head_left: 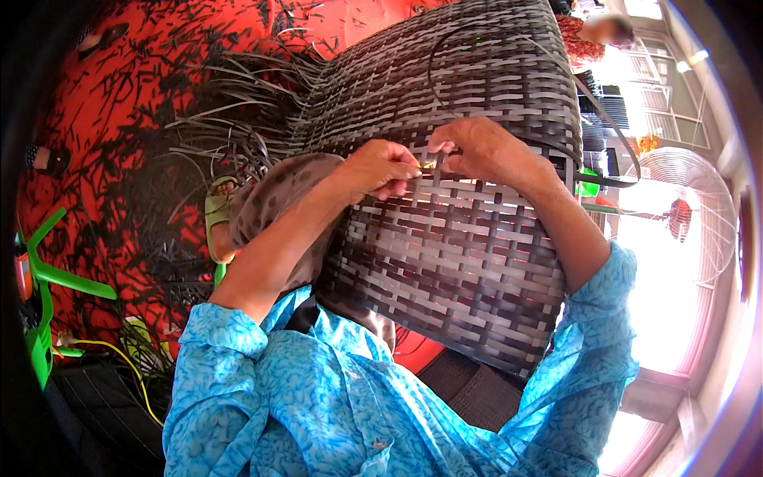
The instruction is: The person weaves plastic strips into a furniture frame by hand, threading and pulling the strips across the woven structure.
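From where I stand, the woven panel (469, 262) sits directly beneath both hands, its rows running crosswise, spreading toward the body below them and rising away beyond them. The left hand (377, 168) has thumb and fingertips closed on a dark strip (429, 170), which points sideways toward the right hand (486, 151). The right's fingers are loosely curled just beside it; whether they grip anything, I can't tell.
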Demonstrator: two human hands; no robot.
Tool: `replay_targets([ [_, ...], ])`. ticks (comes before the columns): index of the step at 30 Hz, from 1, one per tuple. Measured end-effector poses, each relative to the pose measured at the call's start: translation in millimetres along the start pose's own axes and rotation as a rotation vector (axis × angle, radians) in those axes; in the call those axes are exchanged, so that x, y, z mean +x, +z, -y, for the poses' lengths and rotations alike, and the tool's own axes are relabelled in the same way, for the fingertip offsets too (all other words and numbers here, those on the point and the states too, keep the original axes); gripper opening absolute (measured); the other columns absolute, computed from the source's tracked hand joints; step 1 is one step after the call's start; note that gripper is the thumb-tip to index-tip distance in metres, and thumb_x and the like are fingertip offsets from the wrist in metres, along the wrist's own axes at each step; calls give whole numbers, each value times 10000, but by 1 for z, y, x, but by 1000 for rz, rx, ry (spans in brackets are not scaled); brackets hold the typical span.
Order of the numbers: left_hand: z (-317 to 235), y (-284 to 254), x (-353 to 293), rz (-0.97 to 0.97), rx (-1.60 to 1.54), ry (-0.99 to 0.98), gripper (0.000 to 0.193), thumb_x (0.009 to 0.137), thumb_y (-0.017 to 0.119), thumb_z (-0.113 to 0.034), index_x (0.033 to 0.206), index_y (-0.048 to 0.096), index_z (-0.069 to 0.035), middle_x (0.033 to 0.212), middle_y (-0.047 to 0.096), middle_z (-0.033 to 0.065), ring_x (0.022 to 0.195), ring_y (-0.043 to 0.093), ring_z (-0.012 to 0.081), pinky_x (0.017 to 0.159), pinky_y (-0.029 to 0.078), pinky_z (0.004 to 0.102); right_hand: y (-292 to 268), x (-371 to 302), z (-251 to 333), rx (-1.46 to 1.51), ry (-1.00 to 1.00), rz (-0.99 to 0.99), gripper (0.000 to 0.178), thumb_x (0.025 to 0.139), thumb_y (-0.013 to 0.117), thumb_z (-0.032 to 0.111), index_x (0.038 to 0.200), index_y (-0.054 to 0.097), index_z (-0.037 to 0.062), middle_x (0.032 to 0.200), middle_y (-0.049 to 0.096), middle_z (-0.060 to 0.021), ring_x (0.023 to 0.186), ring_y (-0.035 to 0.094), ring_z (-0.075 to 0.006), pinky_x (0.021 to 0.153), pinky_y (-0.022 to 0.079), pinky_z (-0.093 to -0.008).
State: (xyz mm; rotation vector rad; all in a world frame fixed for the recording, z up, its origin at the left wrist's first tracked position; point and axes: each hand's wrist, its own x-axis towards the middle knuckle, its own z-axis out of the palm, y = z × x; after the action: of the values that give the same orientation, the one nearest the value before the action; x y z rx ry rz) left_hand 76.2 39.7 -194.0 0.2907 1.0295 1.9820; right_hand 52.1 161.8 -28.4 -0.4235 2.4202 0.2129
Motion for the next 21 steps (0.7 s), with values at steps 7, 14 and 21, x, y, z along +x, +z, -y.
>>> replay_targets([
  [7, 36, -33, -5, -76, -317, 73, 135, 829, 628, -214, 851, 584, -89, 715, 562, -18, 543, 493, 42, 449, 354, 176, -1, 9, 0, -249, -104, 71, 194, 796, 544, 89, 977, 599, 48, 882, 626, -160, 852, 596, -321, 753, 468, -390],
  [14, 29, -28, -7, 81, -509, 165, 145, 826, 634, -252, 858, 587, -118, 771, 604, -12, 623, 538, 54, 536, 405, 181, 3, 22, 22, 36, -21, 286, 134, 836, 508, 87, 935, 578, 30, 712, 598, -131, 588, 582, -222, 562, 456, -353],
  [21, 32, -22, -4, 24, -593, 68, 249, 863, 575, -331, 872, 587, -82, 750, 612, 11, 566, 532, 66, 469, 394, 198, 5, 23, 9, 511, 107, 166, 104, 794, 537, 87, 856, 595, 27, 707, 611, -18, 539, 516, -77, 446, 424, -226],
])
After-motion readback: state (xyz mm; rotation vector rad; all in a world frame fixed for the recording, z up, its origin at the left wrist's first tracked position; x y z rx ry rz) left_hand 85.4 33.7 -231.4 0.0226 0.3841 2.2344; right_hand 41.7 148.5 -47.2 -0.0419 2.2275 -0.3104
